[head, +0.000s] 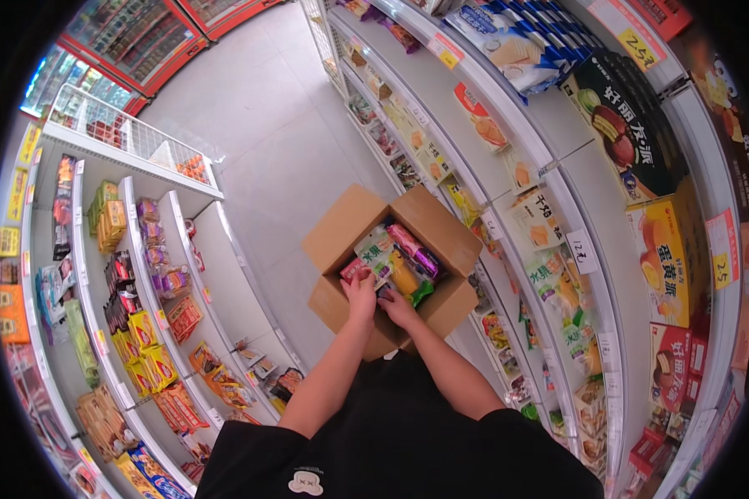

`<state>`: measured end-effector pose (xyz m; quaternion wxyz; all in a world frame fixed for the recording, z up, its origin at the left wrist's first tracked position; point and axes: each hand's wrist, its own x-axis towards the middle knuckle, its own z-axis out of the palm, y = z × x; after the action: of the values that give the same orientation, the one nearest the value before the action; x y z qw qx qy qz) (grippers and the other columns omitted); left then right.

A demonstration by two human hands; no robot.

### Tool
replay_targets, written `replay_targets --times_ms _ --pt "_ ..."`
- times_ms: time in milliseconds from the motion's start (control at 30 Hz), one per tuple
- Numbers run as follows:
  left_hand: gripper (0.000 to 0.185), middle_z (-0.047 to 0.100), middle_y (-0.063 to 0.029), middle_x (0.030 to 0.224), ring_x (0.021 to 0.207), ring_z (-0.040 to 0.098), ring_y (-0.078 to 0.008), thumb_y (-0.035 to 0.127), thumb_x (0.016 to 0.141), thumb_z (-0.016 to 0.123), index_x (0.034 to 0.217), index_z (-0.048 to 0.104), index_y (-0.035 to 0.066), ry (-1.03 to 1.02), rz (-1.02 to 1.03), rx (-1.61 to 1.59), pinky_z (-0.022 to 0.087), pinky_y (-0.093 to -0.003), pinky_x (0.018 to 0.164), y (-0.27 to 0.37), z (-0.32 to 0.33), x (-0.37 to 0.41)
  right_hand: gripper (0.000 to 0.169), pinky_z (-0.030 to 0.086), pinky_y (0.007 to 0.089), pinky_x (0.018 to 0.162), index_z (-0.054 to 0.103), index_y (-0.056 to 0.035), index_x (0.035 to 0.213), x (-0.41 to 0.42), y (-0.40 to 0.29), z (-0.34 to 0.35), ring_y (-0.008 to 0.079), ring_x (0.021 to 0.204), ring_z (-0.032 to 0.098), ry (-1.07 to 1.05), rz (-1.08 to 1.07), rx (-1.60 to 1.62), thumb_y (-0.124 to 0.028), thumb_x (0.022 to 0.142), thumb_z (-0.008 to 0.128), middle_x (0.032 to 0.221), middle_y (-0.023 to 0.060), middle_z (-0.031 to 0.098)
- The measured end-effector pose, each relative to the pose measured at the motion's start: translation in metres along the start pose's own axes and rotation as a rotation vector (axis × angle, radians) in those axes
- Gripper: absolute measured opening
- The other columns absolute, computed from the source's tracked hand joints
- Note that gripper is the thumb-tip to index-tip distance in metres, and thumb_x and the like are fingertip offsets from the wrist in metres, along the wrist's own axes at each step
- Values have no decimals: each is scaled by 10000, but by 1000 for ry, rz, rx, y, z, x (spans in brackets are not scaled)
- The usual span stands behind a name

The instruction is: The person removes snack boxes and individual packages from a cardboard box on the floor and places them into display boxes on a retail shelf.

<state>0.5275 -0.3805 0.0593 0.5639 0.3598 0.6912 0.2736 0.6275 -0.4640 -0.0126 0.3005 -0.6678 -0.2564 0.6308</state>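
Observation:
An open cardboard box [446, 218] with its flaps spread stands in front of me, holding several snack packages. My left hand [361, 293] reaches into its left side, with fingers on a small red package [353, 269]. My right hand [396, 307] is inside beside it, fingers bent near a dark item; whether it holds anything is hidden. Beyond the hands lie a clear and green fruit snack bag [404, 274] and a purple-pink package [415, 249] against the far right side of the box.
Shelves of packaged snacks [143, 349] run along the left, and taller shelves with boxed pies [658, 262] curve along the right. A white wire rack [131, 140] stands at the left aisle end. Red-framed glass-door coolers [143, 43] are farther back. Grey tiled floor [268, 150] lies between.

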Motion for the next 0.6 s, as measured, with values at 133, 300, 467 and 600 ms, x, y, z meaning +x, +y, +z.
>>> replay_targets --times_ms 133,300,467,600 --pt "415 544 -182 1432 1213 603 -281 253 978 620 1327 618 28 -61 -225 -296 489 -397 1028 9 1 30 651 495 361 983 498 13 1487 17 24 5 252 1186 635 96 -59 -186 -300 949 687 1374 165 652" --pt "340 718 -91 1165 1016 696 -210 247 1045 556 1338 576 75 -260 -387 -546 562 -369 883 6 -20 49 812 486 405 1018 292 -120 1614 29 27 16 285 1233 615 9 135 226 -328 940 693 1486 127 569" --pt "333 705 -86 1197 1051 687 -223 288 1065 546 1303 594 59 -287 -309 -497 550 -376 906 17 -18 41 714 499 406 917 307 -259 1533 12 -57 33 215 1106 637 56 402 545 -304 938 699 1361 30 613" --pt "361 692 -106 1215 1062 682 -229 281 1050 563 1319 573 40 -264 -343 -406 530 -371 927 6 -21 48 646 526 418 844 348 -182 1432 30 -48 41 227 1091 654 157 373 460 -329 924 719 1271 50 635"
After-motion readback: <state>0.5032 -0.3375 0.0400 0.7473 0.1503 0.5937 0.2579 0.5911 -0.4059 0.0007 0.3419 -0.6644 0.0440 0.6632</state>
